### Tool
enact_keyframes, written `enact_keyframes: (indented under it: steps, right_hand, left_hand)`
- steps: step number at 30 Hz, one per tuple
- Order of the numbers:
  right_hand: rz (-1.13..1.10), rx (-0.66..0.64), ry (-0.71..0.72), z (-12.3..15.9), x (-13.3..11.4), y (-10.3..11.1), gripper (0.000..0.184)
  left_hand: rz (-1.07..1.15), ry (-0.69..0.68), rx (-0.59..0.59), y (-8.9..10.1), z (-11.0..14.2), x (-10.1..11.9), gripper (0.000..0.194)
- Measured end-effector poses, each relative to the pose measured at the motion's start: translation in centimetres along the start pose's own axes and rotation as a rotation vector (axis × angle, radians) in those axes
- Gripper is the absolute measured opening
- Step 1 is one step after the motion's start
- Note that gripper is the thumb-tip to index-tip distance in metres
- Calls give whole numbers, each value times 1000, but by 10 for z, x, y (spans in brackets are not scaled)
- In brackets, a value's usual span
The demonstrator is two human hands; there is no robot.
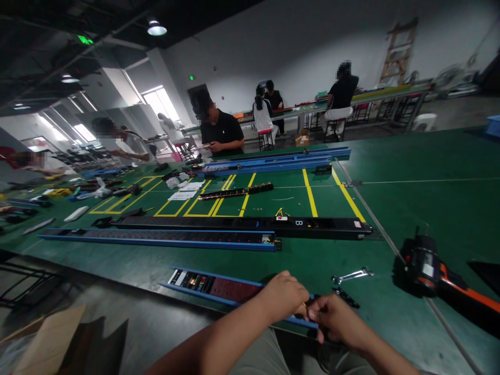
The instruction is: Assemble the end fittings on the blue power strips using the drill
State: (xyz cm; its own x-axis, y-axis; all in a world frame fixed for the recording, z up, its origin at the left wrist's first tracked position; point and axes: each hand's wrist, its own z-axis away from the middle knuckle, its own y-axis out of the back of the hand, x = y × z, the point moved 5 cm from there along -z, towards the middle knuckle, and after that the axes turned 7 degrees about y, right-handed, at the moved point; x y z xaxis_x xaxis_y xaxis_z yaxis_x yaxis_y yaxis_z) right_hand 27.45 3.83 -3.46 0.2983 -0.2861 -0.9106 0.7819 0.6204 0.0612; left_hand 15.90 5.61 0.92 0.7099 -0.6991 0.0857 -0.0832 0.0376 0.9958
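Note:
Near the table's front edge lies a short blue-edged rail [234, 289] with a dark red inner strip and small electronic parts at its left end. My left hand [287, 294] rests over its right end, fingers curled down. Touching the same end, my right hand [332, 316] is closed in a pinch beside the left fingertips. A small yellow piece shows between the two hands, too small to name. What each hand grips is mostly hidden by the fingers. Right of my hands lie a double-ended wrench [352, 275] and a small black perforated plate [346, 298].
Long blue-edged [156, 238] and black rails [234, 224] lie across the green table. A cordless power tool [427, 268] with an orange-black handle stands at right. Farther back are a dark strip [236, 192], papers [185, 191] and blue rails [273, 160]. Several people work beyond.

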Motion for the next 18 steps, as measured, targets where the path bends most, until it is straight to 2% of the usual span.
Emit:
enact_keyframes:
  steps: [4,7,10,15,17,18]
  right_hand:
    - [111,-4,79,6,-4,4,28]
    - [239,96,74,6,-10,3,25]
    - [428,200,78,4,-16,1,22]
    - [624,186,100,2,-20,-4,21]
    - [674,224,73,2,-18,-4,20]
    - [698,246,50,2,-17,-4,20]
  left_hand:
    - [49,-17,37,4,3,0,35]
    - [53,-20,48,5,4,-3,27]
    - [58,-51,54,7,3,-4,31]
    - [36,-149,62,11,-1,-1,30]
    - [69,-200,60,17,0,-9,34]
    - [115,-205,64,22,1,-20,36]
